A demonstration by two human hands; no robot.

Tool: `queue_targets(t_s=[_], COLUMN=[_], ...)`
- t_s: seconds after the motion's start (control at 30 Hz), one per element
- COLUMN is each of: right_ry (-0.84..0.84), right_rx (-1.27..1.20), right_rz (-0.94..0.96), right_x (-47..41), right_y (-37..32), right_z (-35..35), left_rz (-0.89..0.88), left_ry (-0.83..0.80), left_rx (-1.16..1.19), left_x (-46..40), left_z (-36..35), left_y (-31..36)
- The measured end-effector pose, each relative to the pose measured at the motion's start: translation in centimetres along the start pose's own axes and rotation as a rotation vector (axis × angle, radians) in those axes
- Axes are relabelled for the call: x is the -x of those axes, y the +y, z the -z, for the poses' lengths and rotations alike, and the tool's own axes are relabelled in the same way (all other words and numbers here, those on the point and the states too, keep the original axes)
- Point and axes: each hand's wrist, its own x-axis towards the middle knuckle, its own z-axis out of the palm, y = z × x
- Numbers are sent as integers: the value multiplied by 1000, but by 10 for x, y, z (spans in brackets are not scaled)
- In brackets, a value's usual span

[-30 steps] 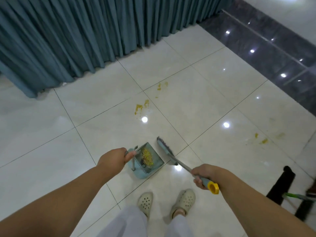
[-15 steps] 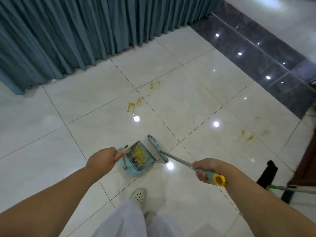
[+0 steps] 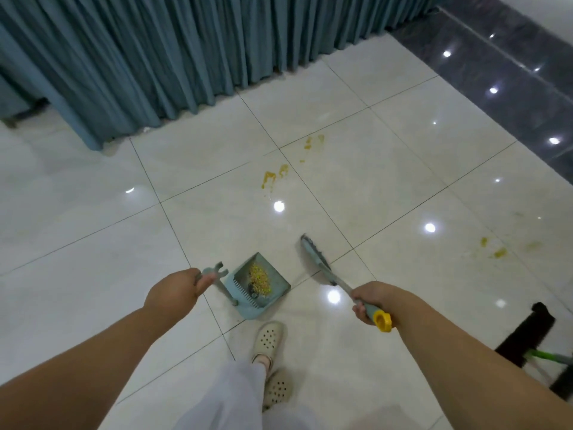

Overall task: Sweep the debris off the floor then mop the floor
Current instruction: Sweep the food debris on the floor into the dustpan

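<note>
left hand [image 3: 173,291]: fingers are curling round the top of the dustpan's upright handle [image 3: 217,276], gripping it, arm reaching out over the floor

right hand [image 3: 370,302]: fingers are wrapping tight round the broom grip, just above the yellow end cap [image 3: 383,321]

dustpan [image 3: 263,285]: pale teal, sitting on the white tile right in front of the feet, comb teeth along the near edge

debris [image 3: 259,277]: a little heap of yellow bits is lying inside the pan, so that part's already scooped

broom [image 3: 314,257]: head is resting just right of the pan, apart from it, metal shaft running back toward the right hand

stains [image 3: 274,178]: yellowish smears are sitting on the tiles further out, a second pair nearer the curtain, and another patch [image 3: 499,252] way off to the right

mop [image 3: 527,335]: black head with a green pole is lying at the right edge, well apart from the pan

floor [image 3: 93,243]: glossy white tiles, ceiling lights are reflecting in them; dark tiles top right

curtain [image 3: 155,51]: teal, hanging down to the floor across the back

feet: cream clogs [image 3: 268,338] and white trousers are showing at the bottom
</note>
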Motion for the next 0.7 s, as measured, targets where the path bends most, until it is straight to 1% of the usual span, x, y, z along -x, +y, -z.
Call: queue_targets(t_s=[0.1,0.17,0.27,0.37,0.53,0.7], right_ry=[10,-13,-85,-119,-122,-93], right_rx=[185,245,231,199,154,94], right_rz=[-26,-42,-67,-63,-30,-4], right_x=[5,11,25,39,49,51], right_y=[14,22,31,42,61,61], right_z=[-19,-26,-30,-29,-30,-29], left_rz=[-12,-15,-17,-15,42,95], left_ry=[-5,-22,-26,-25,-3,29], left_rx=[-16,-12,3,29,64,104], left_x=[3,2,6,16,39,61], left_z=[-1,0,-1,-4,-6,-1], left_y=[4,5,3,-3,-11,-27])
